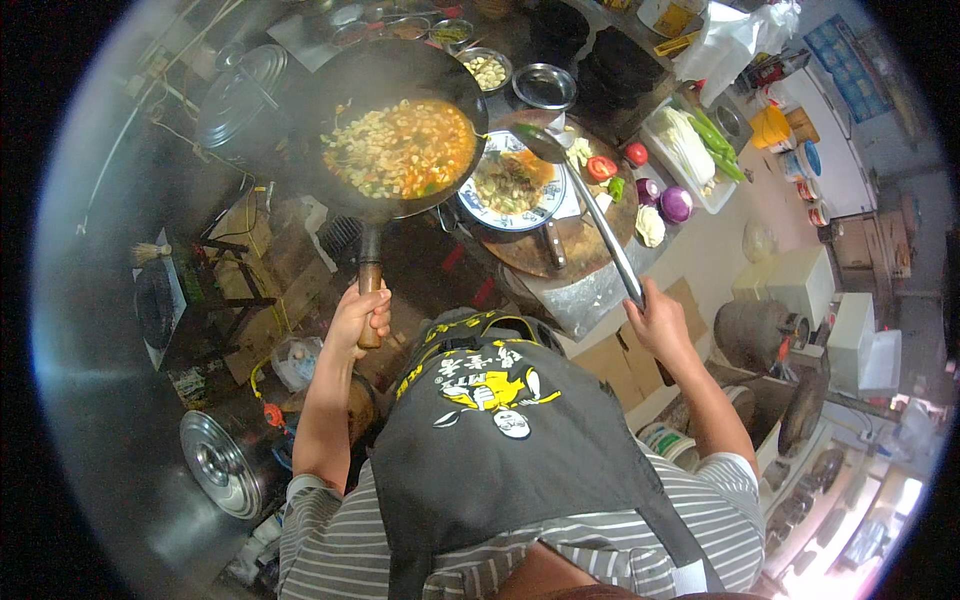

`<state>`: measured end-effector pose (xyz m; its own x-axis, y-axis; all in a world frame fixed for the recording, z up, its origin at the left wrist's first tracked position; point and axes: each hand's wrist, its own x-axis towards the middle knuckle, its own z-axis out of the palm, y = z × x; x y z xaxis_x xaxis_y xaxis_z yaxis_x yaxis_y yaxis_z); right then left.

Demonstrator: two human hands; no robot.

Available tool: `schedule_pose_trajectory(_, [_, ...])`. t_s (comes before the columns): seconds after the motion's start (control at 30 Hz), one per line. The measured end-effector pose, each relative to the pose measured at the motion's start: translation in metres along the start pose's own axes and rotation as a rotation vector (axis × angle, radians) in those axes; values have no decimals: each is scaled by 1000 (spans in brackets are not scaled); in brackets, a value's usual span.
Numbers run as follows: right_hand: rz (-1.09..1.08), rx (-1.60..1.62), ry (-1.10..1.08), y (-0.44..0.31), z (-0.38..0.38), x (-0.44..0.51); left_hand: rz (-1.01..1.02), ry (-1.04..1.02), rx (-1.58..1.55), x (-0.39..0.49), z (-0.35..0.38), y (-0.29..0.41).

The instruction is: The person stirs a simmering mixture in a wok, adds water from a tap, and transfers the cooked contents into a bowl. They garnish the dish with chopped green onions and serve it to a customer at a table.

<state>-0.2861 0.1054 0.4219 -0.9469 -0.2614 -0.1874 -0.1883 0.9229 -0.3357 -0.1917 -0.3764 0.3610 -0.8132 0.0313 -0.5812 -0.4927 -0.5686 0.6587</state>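
My left hand [358,316] is closed around the wooden handle [370,279] of a dark wok [450,82]. Diced pieces in orange-red broth [405,150] fill the wok, and steam rises about it. With my right hand [658,319] I grip the long metal handle of a ladle [606,229]; its bowl hangs over the right rim of a blue-and-white plate [469,202]. On that plate lies food in sauce [516,181]. Plate and a knife with a dark handle [555,244] rest on a round wooden chopping board [510,247], right of the wok.
Cut tomato [601,168], red onions [676,205] and cauliflower [650,226] lie at the board's right. Beyond stands a plastic tub [721,196] of cabbage and green peppers. Metal bowls [544,85] line the back. A large metal lid [247,94] is left of the wok, a lidded pot [221,465] lower left.
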Motion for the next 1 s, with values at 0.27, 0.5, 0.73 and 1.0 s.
schedule_pose_trajectory(0.27, [177,548,-175,-28,-29,11,-14,-33,11,8,1,4])
schedule_pose_trajectory(0.5, [-240,53,76,-56,-24,110,-16,-63,-9,17,3,1])
schedule_pose_trajectory(0.73, [-221,36,-161,-73,-14,129,-55,-91,-60,22,11,-6])
schedule_pose_trajectory(1.0, [-303,-48,-26,-64,-33,142,-54,-92,-30,23,24,-11])
